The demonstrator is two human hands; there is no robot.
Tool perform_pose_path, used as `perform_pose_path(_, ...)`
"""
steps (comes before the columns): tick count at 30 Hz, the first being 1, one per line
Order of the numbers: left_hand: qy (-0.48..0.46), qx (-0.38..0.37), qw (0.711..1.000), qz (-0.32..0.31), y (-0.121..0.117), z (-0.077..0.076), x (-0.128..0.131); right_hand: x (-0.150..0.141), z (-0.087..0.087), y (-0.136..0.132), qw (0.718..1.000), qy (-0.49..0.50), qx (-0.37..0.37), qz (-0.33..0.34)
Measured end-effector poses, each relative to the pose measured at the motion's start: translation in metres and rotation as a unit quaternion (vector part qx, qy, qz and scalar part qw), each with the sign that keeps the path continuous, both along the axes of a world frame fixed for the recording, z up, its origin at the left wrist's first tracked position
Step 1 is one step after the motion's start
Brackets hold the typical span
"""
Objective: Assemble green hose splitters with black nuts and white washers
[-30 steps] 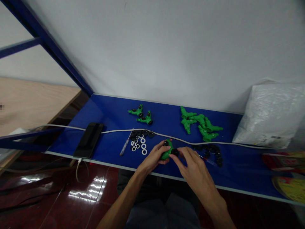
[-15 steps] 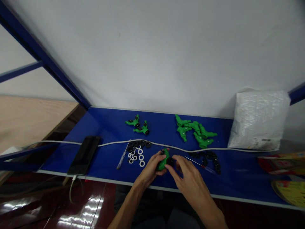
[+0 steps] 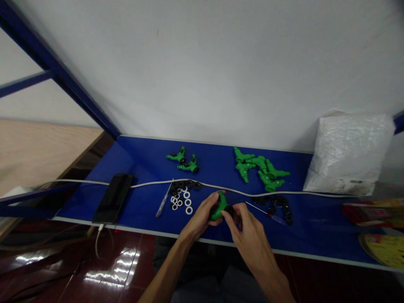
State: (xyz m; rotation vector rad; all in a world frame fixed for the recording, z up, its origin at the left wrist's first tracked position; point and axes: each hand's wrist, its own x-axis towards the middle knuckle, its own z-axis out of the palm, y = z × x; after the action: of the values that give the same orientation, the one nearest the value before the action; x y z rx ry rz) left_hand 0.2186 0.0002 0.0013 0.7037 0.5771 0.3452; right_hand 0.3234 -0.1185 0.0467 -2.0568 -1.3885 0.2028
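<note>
My left hand [image 3: 203, 214] is closed around a green Y-shaped hose connector [image 3: 221, 205], held low over the blue table near its front edge. At the connector's right end, my right hand [image 3: 251, 229] pinches the black collar [image 3: 229, 209] between thumb and fingers. Left of the hands lie several white washers [image 3: 188, 202] and black rings [image 3: 189, 184], with a clear-handled screwdriver [image 3: 162, 205] beside them. A second screwdriver [image 3: 275, 217] and a cluster of small black parts [image 3: 286, 208] lie right of my right hand.
Two green connectors with black fittings [image 3: 188, 165] lie at the back left, and several plain green connectors [image 3: 259, 162] at the back right. A white cable [image 3: 227, 190] crosses the table. A black phone [image 3: 113, 198] is at left, a wrapped white package [image 3: 349, 153] at right.
My view has tilted and shifted slightly. Both hands stay on the connector, which has turned a little within the grip; its black collar is now more covered by the right fingers.
</note>
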Motion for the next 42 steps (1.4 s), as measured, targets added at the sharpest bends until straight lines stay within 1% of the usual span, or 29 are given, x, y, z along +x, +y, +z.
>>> perform_pose_path(1, 0.001, 0.002, 1.0, -0.003, 0.0, 0.0, 0.0, 0.001, 0.001, -0.001, 1.0, -0.007, 0.002, 0.001)
perform_pose_path(2, 0.003, 0.002, 1.0, -0.006, 0.0, 0.0, 0.0, 0.002, 0.003, -0.003, 1.0, -0.015, 0.004, 0.017)
perform_pose_path(5, 0.0, 0.003, 1.0, -0.012, 0.001, 0.0, 0.0, 0.01, 0.008, -0.009, 0.995, -0.031, -0.006, 0.097)
perform_pose_path(7, 0.0, 0.004, 1.0, -0.014, 0.001, 0.001, 0.0, 0.012, 0.01, -0.011, 0.991, -0.032, -0.024, 0.126)
perform_pose_path(9, 0.002, 0.01, 1.0, -0.017, 0.001, 0.002, 0.0, 0.011, 0.01, -0.01, 0.993, -0.03, -0.026, 0.112)
perform_pose_path(13, -0.003, 0.011, 1.0, -0.019, 0.001, 0.003, -0.001, 0.001, 0.006, -0.004, 0.999, -0.042, -0.004, 0.034)
perform_pose_path(15, -0.007, 0.009, 1.0, -0.016, 0.001, 0.002, -0.001, -0.002, 0.007, -0.002, 0.998, -0.056, 0.005, 0.012)
perform_pose_path(17, -0.005, 0.007, 1.0, -0.014, 0.001, 0.002, -0.001, -0.002, 0.009, -0.002, 0.998, -0.06, 0.007, 0.021)
perform_pose_path(21, 0.007, 0.005, 1.0, -0.015, 0.001, 0.002, 0.0, 0.005, 0.013, -0.008, 0.995, -0.036, -0.018, 0.096)
perform_pose_path(23, 0.006, 0.009, 1.0, -0.017, 0.001, 0.002, 0.0, 0.006, 0.012, -0.009, 0.993, -0.027, -0.025, 0.113)
perform_pose_path(26, 0.003, 0.014, 1.0, -0.021, 0.001, 0.003, 0.0, 0.003, 0.007, -0.007, 0.995, -0.027, -0.013, 0.09)
perform_pose_path(29, 0.001, 0.009, 1.0, -0.02, 0.001, 0.004, 0.0, -0.004, 0.003, -0.002, 0.999, -0.03, -0.001, 0.034)
perform_pose_path(32, -0.003, 0.002, 1.0, -0.018, 0.001, 0.004, 0.0, -0.006, 0.003, -0.001, 0.999, -0.037, 0.003, 0.006)
perform_pose_path(34, -0.001, 0.0, 1.0, -0.018, 0.001, 0.003, 0.0, -0.003, 0.007, -0.003, 0.999, -0.041, 0.001, 0.025)
perform_pose_path(38, 0.002, -0.002, 1.0, -0.013, 0.001, 0.004, 0.0, 0.005, 0.01, -0.008, 0.993, -0.047, -0.035, 0.103)
perform_pose_path(40, 0.003, 0.001, 1.0, -0.015, 0.001, 0.005, 0.001, 0.005, 0.008, -0.009, 0.993, -0.042, -0.032, 0.103)
perform_pose_path(42, 0.003, 0.003, 1.0, -0.019, 0.001, 0.006, 0.001, 0.002, 0.005, -0.007, 0.997, -0.027, -0.019, 0.068)
